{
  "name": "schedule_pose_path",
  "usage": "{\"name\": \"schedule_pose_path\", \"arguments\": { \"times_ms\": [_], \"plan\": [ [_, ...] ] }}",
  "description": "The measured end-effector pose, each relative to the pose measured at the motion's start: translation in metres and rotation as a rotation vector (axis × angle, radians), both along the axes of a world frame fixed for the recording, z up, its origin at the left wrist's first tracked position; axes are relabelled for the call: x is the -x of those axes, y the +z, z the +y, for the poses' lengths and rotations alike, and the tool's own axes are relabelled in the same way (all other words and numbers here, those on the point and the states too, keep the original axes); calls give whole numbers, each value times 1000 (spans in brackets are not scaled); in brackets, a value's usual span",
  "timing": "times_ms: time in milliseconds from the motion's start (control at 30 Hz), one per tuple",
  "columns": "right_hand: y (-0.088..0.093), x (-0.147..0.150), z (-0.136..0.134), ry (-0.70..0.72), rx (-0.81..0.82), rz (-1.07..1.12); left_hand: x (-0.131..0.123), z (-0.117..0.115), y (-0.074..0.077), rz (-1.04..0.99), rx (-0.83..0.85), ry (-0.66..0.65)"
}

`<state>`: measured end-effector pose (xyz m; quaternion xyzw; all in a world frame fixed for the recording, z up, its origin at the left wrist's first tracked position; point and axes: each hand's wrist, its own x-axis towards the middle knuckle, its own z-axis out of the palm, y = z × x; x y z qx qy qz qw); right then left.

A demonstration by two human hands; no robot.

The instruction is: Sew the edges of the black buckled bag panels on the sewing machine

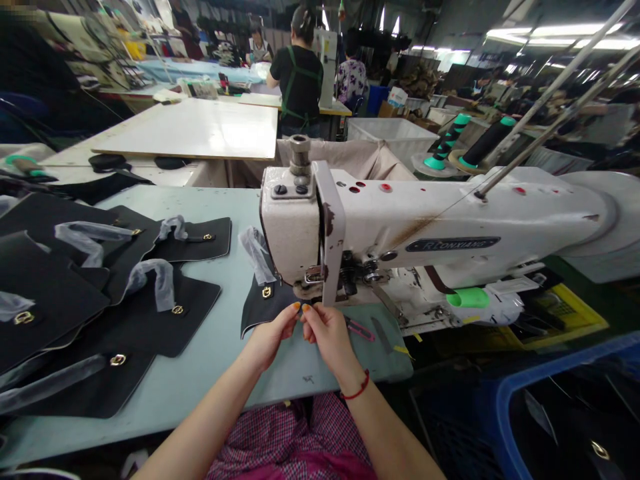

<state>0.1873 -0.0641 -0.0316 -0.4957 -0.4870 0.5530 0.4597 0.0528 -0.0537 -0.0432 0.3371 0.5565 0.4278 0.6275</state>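
Two hands meet just in front of the cream-white industrial sewing machine [425, 227]. I see my left hand [273, 337] and right hand [330, 337] both pinched shut on the near edge of a black leather flap with a gold clasp [263, 303], which lies under the machine's head. More black leather flaps [165, 313] lie spread well left of the machine.

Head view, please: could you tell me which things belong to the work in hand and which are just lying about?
In hand: black leather piece, left hand, right hand, sewing machine.
Lying about: stacked black pieces, thread cones, blue crate.
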Motion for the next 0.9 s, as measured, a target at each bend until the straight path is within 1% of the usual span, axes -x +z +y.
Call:
{"name": "schedule_pose_path", "arguments": {
  "times_ms": [167,300,467,600,733,900],
  "plan": [
    [-2,-1,-2,-5,23,27,-1,13,5,-37,13,22],
    [-2,-5,-9,-18,66,59,0,20,5,-65,-5,18],
    [-4,-5,-18,7,92,79,0,25,6,-79,-14,36],
    [-9,-3,-20,32,102,91,-3,23,7,-55,-20,78],
    [-11,-2,-22,37,112,117,-9,17,7,-8,-17,167],
    [-13,-2,-24,40,111,113,-23,9,2,-67,-24,254]
  ]
}}
